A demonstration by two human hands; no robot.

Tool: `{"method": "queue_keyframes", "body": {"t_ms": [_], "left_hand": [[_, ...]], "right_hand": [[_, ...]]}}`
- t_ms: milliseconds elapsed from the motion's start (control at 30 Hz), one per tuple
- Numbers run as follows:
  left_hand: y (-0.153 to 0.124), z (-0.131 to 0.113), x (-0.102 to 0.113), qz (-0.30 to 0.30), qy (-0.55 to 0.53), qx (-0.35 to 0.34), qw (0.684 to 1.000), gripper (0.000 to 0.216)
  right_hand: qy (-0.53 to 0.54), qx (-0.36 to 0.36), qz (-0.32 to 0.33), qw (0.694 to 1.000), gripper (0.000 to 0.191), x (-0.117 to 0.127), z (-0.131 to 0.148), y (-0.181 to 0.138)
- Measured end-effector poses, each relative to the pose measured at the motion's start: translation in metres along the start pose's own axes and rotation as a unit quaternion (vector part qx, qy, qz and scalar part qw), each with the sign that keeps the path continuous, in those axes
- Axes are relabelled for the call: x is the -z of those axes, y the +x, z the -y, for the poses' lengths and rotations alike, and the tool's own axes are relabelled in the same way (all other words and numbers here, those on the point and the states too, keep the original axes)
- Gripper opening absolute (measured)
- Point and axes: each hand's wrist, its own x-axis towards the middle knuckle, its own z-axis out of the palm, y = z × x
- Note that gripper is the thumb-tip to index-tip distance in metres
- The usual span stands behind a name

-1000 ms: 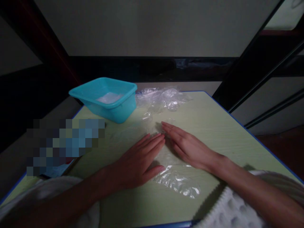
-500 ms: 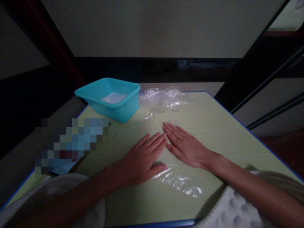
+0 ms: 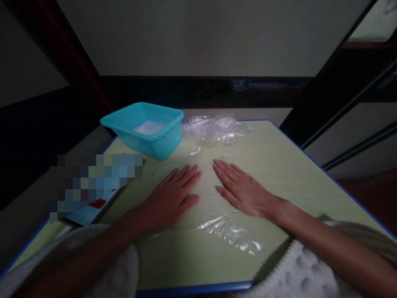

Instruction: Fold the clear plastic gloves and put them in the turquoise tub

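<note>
My left hand (image 3: 169,194) lies flat on the pale green table (image 3: 279,165), fingers stretched out and pointing away from me. Beside it, my right hand (image 3: 240,188) also rests flat with its fingers spread. Both press on a thin clear plastic sheet (image 3: 229,231) spread over the tabletop; its crinkled edge shows between my forearms. A gap of bare plastic separates the two hands. Neither hand grips anything.
A turquoise plastic tub (image 3: 145,128) with something white inside stands at the table's far left. A heap of crumpled clear plastic (image 3: 217,128) lies next to it at the far edge. A blurred flat item (image 3: 93,190) sits at the left edge. Dark frames surround the table.
My left hand has slid left and slightly forward, away from my right hand, so their fingertips no longer touch. My right hand has barely moved.
</note>
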Motion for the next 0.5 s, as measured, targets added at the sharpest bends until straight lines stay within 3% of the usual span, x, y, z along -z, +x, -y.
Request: {"method": "queue_keyframes", "body": {"t_ms": [200, 500], "left_hand": [[0.001, 0.006, 0.0, -0.012, 0.01, 0.015, 1.0, 0.057], [0.003, -0.005, 0.0, -0.005, -0.001, -0.037, 0.999, 0.06]], "right_hand": [[0.013, -0.002, -0.008, 1.0, 0.061, -0.001, -0.001, -0.003], [0.063, 0.01, -0.053, 0.997, 0.056, 0.016, -0.001, 0.001]]}}
